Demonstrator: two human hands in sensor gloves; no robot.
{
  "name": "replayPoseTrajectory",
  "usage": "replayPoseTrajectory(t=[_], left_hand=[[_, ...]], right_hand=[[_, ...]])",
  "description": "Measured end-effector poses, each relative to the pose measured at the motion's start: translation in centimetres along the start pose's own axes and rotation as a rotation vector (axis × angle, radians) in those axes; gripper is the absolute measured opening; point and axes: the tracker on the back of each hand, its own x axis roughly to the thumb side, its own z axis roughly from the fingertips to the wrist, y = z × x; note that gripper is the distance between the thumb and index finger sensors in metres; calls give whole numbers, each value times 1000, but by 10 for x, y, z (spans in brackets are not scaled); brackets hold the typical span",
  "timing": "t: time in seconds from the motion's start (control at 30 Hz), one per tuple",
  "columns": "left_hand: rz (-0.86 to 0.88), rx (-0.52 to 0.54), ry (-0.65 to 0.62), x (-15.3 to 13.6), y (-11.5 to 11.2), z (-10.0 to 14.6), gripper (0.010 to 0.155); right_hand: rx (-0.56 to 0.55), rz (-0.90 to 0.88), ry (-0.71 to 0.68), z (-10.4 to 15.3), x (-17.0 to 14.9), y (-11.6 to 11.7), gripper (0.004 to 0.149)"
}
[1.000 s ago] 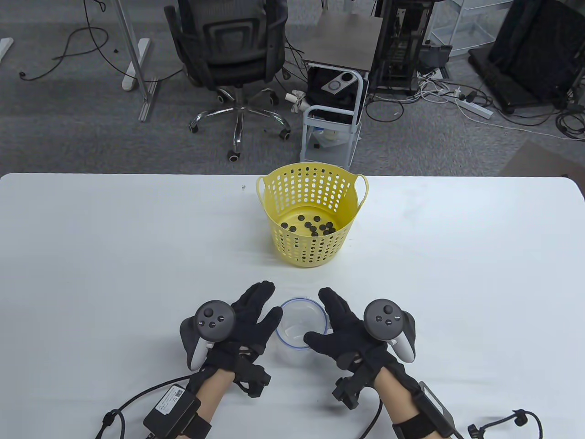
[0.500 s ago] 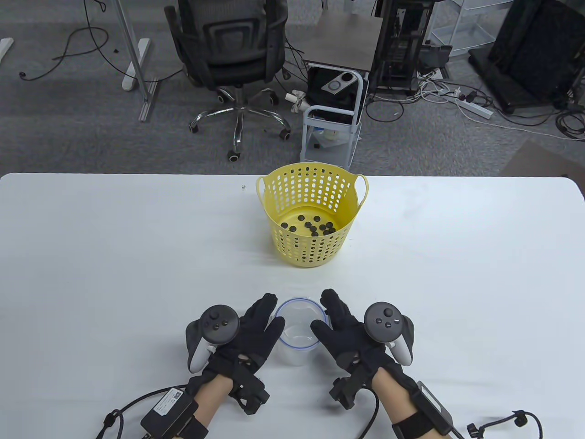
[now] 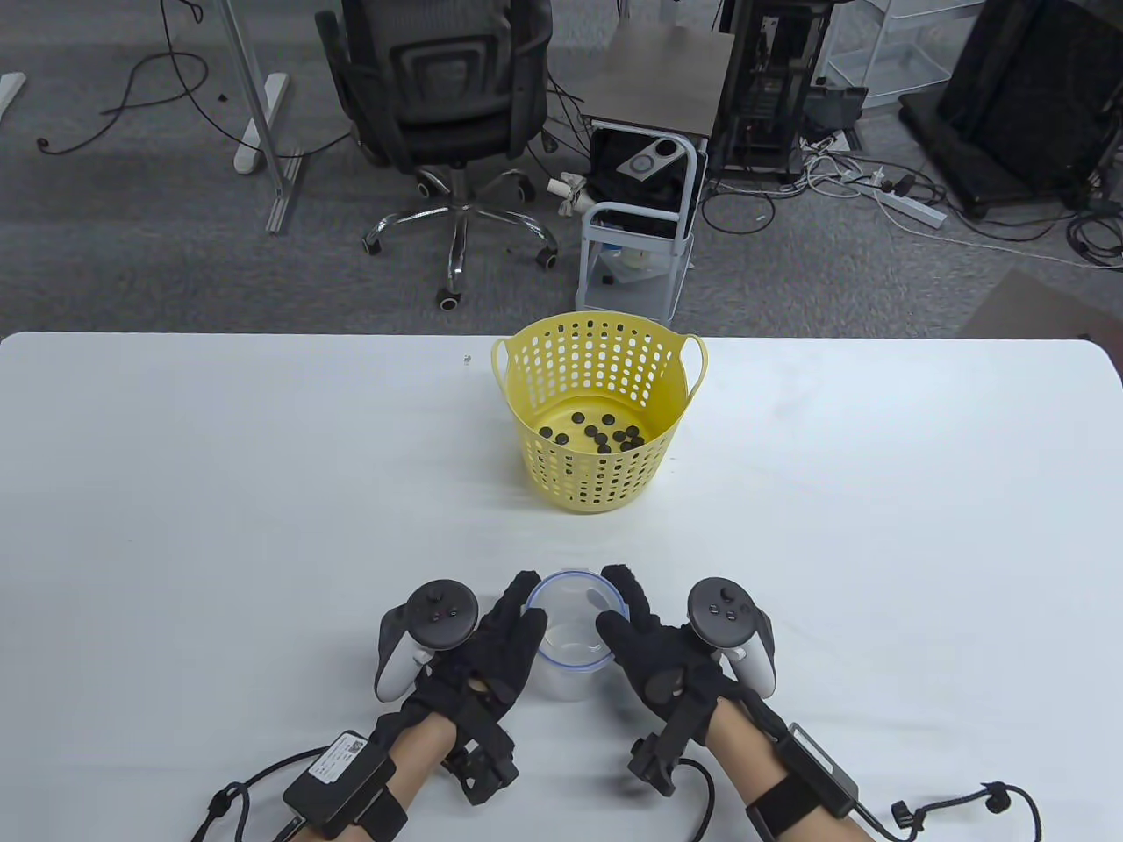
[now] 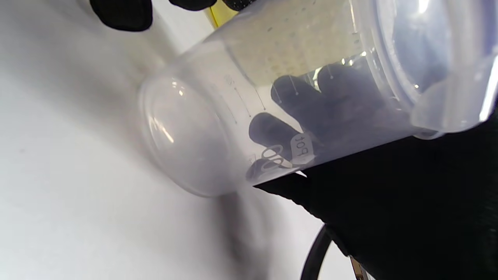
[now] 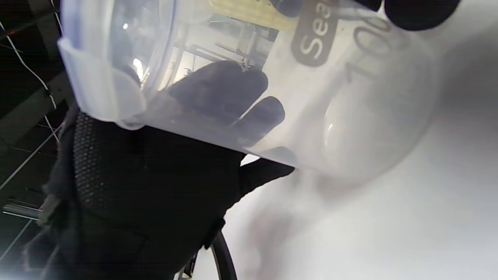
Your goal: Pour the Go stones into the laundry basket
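Both hands, left [image 3: 491,645] and right [image 3: 654,649], clasp a clear cup [image 3: 575,631] upright on the desk [image 3: 175,491]. Black stones [image 3: 597,434] lie in the yellow basket [image 3: 597,408] beyond. Gloves hide the cup's sides; the wrist views blur its printed lettering.

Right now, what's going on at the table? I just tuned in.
Both gloved hands, left hand and right hand, cup a clear plastic cup near the front edge. It looks empty. The black Go stones lie in the yellow laundry basket farther back.
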Motion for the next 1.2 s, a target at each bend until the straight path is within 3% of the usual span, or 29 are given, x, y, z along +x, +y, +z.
replayPoseTrajectory(t=[0.07,0.17,0.47,0.63,0.83,1.03,1.2], left_hand=[[-61,32,-10,1,3,-1,94],[-73,36,-34,0,6,-2,95],[-244,313,-123,12,43,16,92],[-519,499,-159,25,63,37,87],[-761,613,-155,32,76,50,83],[-962,604,-62,27,80,48,83],[-1013,561,49,9,84,37,84]], right_hand=[[-59,25,-14,0,1,-2,92],[-61,77,-16,2,4,-6,93],[-275,219,-124,15,25,-30,87],[-443,341,-196,28,39,-52,84],[-553,605,-203,35,43,-65,81],[-572,812,-126,33,35,-66,81],[-534,891,-17,25,20,-65,82]])
